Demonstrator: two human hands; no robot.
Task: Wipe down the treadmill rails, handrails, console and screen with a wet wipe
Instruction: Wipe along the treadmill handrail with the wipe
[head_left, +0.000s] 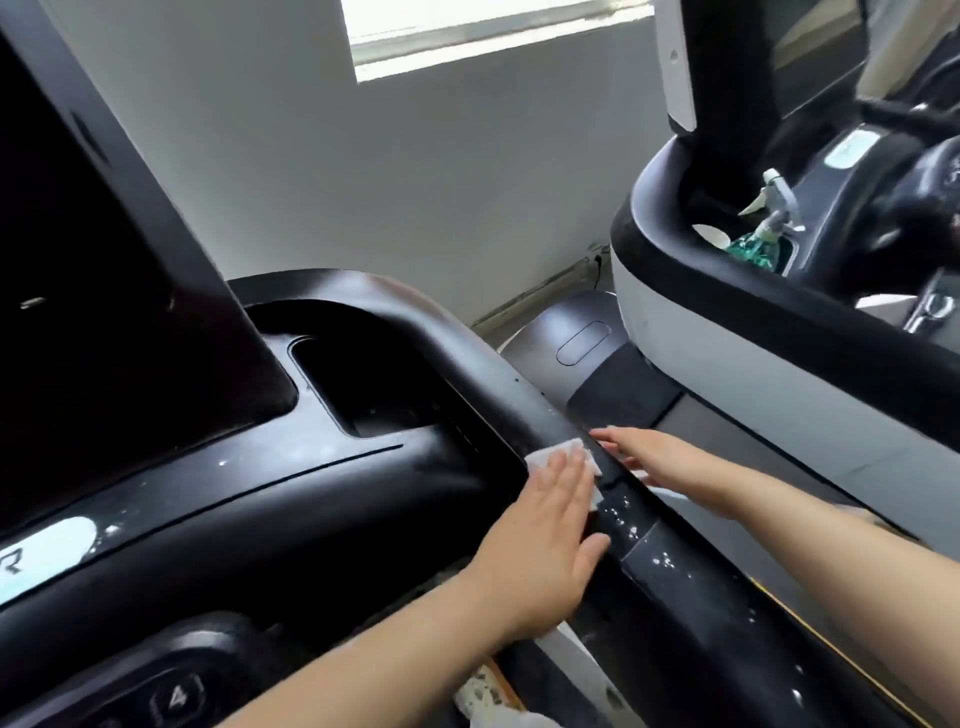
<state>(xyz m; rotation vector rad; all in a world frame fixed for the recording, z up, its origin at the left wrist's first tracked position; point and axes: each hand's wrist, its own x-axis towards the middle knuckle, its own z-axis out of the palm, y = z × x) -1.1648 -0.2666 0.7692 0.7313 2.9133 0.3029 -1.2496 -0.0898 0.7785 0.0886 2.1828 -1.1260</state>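
The wet wipe (566, 457) is white, spread flat on the treadmill's black handrail (675, 571), just right of the console (311, 493). Water drops speckle the handrail nearer than the wipe. The console is glossy black with a deep cup pocket. The dark screen (104, 312) stands tilted at the console's left.
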